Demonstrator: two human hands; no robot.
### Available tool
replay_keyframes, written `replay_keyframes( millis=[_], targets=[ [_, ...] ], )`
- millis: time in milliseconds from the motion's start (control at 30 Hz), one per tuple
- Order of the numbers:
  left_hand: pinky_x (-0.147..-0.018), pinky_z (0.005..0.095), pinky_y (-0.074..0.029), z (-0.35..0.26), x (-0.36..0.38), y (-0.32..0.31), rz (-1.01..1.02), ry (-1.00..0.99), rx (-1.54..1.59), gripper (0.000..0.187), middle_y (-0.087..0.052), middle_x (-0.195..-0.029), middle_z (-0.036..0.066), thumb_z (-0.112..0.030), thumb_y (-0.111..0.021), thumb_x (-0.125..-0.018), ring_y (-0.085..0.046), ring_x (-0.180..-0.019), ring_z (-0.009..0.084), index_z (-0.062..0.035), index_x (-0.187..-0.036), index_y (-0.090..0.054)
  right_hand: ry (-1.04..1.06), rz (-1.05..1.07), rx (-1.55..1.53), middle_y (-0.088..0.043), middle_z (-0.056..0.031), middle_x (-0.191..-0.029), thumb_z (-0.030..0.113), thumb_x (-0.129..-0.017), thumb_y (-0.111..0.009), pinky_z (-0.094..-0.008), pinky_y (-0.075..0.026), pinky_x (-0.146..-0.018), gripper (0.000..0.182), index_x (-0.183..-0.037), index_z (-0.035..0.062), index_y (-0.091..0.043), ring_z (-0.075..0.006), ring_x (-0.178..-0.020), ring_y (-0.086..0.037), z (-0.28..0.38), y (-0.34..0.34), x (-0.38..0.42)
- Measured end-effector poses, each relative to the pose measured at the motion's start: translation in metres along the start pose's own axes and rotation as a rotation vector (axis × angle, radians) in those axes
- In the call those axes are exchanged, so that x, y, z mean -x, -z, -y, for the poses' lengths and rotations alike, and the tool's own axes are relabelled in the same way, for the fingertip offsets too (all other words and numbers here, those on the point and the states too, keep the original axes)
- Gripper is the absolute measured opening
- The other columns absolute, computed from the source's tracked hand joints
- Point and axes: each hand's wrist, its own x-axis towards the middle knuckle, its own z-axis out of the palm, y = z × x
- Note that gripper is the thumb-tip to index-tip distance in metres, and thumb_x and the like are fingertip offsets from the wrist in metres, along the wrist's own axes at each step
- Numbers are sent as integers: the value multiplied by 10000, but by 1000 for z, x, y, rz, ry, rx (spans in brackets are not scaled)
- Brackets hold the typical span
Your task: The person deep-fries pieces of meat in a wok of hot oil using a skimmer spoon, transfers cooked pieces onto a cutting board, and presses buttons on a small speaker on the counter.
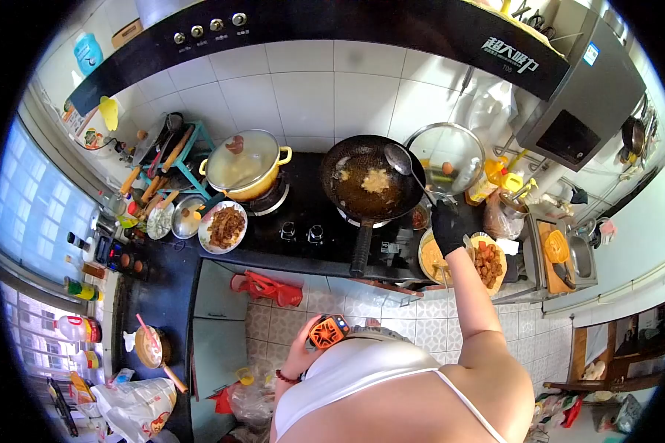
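My right hand (448, 227), in a black glove, is closed around the handle of a metal ladle (398, 158). The ladle's bowl hangs over the right rim of a black wok (338, 193), which sits on the stove with brown oil and a pale lump of food (375, 180) in it. Just under that hand are a bowl of yellowish batter (427, 255) and a plate of reddish-brown chunks (488, 262). Down at my waist, my left hand (297, 354) grips an orange-and-black device (327, 332), whose kind I cannot make out.
Left of the wok stands a lidded yellow pot (244, 164), with a plate of browned meat (223, 227) beside it. A glass lid (447, 159) leans against the wall behind the ladle. The wok's handle (361, 251) points toward me over the counter edge. Bottles (488, 184) stand at right.
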Motion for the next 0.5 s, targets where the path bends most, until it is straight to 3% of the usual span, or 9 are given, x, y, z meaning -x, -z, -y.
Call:
replay_keyframes(
  millis=[133, 233, 267, 333, 433, 500],
  targets=[
    [-1006, 337, -393, -2, 1, 1, 3, -4, -26, 685, -513, -1286, 138, -65, -759, -719, -497, -1196, 232, -17, -1319, -433, -50, 159, 26, -641, -175, -828, 249, -892, -459, -473, -484, -667, 240, -919, 88, -635, -362, -755, -625, 17, 8, 10],
    [-1011, 339, -389, 9, 3, 3, 8, -12, -18, 688, -508, -1295, 137, -55, -756, -717, -491, -1204, 235, -21, -1323, -432, 484, 2, -60, -615, -210, -719, 138, -865, -527, -402, -500, -530, 158, -863, 22, -634, -330, -613, -623, 10, 2, 16],
    [-1012, 341, -388, 16, 4, 3, 10, -16, -8, 689, -505, -1299, 136, -53, -755, -717, -489, -1207, 235, -23, -1324, -431, 222, 190, -309, -588, -180, -641, 131, -855, -553, -378, -497, -494, 153, -839, 4, -638, -273, -552, -618, 12, -5, 17],
    [-1016, 342, -383, 17, 4, 4, 11, -19, -3, 692, -496, -1308, 137, -52, -753, -719, -481, -1215, 237, -25, -1328, -426, 168, 279, -548, -570, -140, -608, 135, -849, -566, -351, -479, -478, 159, -840, -3, -645, -227, -512, -590, 6, -17, 19],
    [-1023, 344, -376, 13, 6, 5, 12, -15, -2, 698, -483, -1322, 138, -51, -750, -721, -469, -1226, 239, -28, -1335, -419, -177, 451, -882, -545, -87, -576, 171, -852, -583, -310, -440, -452, 188, -842, -2, -655, -171, -481, -543, 26, 12, 23],
    [-1027, 346, -371, 13, 6, 6, 12, -15, 0, 702, -474, -1332, 138, -50, -748, -723, -461, -1234, 241, -30, -1340, -414, -314, 544, -943, -543, -59, -576, 193, -852, -592, -291, -415, -439, 203, -848, 3, -663, -151, -473, -519, 38, 24, 24]
  ],
)
